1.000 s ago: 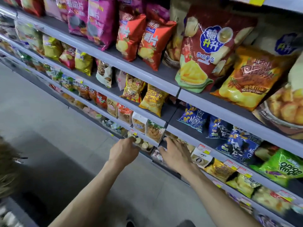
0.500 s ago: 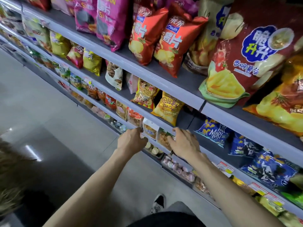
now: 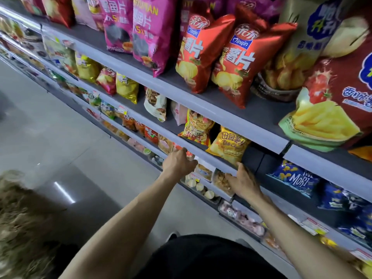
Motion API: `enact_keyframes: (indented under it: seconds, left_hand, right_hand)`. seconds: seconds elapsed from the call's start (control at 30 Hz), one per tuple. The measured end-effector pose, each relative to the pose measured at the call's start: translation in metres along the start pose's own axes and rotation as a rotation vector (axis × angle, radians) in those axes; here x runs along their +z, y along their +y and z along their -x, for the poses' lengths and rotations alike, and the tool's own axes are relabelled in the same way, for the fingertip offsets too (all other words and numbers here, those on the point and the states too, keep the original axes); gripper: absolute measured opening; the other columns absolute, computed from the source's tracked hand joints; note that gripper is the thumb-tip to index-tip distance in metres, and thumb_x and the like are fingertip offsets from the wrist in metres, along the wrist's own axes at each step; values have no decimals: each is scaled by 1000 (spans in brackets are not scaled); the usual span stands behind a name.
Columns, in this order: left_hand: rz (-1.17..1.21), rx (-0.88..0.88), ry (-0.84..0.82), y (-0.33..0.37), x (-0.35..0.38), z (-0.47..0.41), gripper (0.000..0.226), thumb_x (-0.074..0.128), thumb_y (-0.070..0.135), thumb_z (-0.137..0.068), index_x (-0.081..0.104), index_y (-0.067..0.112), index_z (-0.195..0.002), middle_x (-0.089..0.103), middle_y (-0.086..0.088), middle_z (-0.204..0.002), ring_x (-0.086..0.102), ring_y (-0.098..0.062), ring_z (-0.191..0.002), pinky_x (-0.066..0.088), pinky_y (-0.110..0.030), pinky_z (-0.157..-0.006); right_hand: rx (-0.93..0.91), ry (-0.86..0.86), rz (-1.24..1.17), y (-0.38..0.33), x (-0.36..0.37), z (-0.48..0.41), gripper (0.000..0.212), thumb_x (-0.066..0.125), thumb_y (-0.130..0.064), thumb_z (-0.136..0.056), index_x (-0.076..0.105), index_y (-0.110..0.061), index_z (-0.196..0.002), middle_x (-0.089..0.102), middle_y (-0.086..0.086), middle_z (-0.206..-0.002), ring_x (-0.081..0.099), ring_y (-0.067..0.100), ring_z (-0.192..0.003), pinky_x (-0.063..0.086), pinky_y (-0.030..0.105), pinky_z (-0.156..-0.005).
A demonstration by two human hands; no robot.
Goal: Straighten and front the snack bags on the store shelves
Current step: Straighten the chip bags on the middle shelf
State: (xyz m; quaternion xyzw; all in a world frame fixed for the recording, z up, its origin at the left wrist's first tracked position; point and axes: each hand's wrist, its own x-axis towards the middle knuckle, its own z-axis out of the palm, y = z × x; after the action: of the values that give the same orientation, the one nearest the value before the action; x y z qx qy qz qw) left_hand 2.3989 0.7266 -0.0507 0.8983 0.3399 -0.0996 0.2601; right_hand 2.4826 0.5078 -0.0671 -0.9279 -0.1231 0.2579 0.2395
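Two bare arms reach up from the dark clothing to a low shelf. The right hand point(image 3: 244, 183) has its grip closed on a clear snack bag point(image 3: 220, 181) at the front edge, thumb across it. The left hand point(image 3: 178, 165) reaches among small orange bags point(image 3: 151, 134) just beside; its grip cannot be made out. Above them a yellow bag point(image 3: 227, 146) leans forward, and red bags point(image 3: 235, 57) stand higher still.

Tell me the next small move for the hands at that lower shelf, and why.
Probably the right hand should pull the small clear snack bag slightly forward and stand it upright, face out. It grips that bag, which looks tilted beside the white-topped packet, while the left hand is at the neighbouring packets.
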Motion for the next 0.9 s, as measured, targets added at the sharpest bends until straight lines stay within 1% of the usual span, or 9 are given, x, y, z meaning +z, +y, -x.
enact_keyframes:
  seconds: [0.07,0.17,0.27,0.33,0.43,0.6,0.7,0.8,0.9]
  left_hand:
    - [12,20,6,-5,-4,-19,68,63,52,-91,46,21,-149,64,-10,-131,64,-35,-111,59,-47,-84]
    - [44,79,36,-11,-7,-52,79,68,54,-89,38,16,-153,53,-14,-145,53,-40,-131,53,-52,-96]
    - [119,94,46,-9,-12,-78,88,72,57,-87,34,13,-154,50,-16,-146,51,-41,-134,49,-52,-100]
    - [158,97,44,-5,-14,-93,98,75,61,-84,29,14,-157,49,-18,-141,51,-42,-132,48,-53,-100]
    - [205,114,20,7,-14,-114,111,80,61,-80,19,12,-160,42,-20,-148,45,-44,-137,46,-56,-105]
    - [361,102,10,22,-11,-143,132,91,56,-70,9,16,-164,34,-17,-162,41,-43,-146,43,-56,-112]
    - [448,106,-2,23,-4,-154,143,97,53,-64,2,18,-166,27,-17,-166,36,-42,-150,37,-57,-118]
    - [503,79,-30,25,0,-160,146,97,50,-66,-3,21,-167,17,-17,-170,31,-43,-153,32,-59,-121]
    - [532,74,-24,28,4,-162,138,95,49,-70,1,20,-166,23,-18,-168,36,-43,-150,35,-58,-120]
  right_hand:
    - [50,25,-52,-5,8,-3,76,61,-41,-97,29,-9,-158,43,18,-158,44,40,-142,40,46,-111]
    - [147,127,-164,-16,18,-11,79,63,-39,-96,24,-15,-161,44,15,-157,46,41,-138,43,48,-109]
    - [219,206,-297,-28,24,-25,83,68,-40,-96,23,-19,-162,50,11,-154,51,39,-135,45,44,-107]
    - [233,238,-388,-35,25,-34,83,72,-42,-95,28,-17,-159,53,10,-151,54,38,-133,46,36,-98]
    - [289,303,-524,-41,23,-48,83,81,-42,-89,33,-15,-152,60,9,-143,59,36,-128,43,31,-90]
    - [339,368,-634,-40,17,-69,116,92,-46,-73,20,-19,-160,57,5,-150,57,32,-135,46,45,-113]
    - [288,408,-672,-37,19,-74,113,94,-35,-74,21,-22,-160,57,0,-149,56,27,-134,43,45,-117]
    - [312,413,-733,-31,25,-79,117,96,-35,-72,21,-19,-160,58,1,-148,55,27,-136,42,46,-117]
    - [320,393,-768,-32,29,-83,105,98,-35,-69,36,-17,-152,63,3,-140,59,27,-131,46,45,-114]
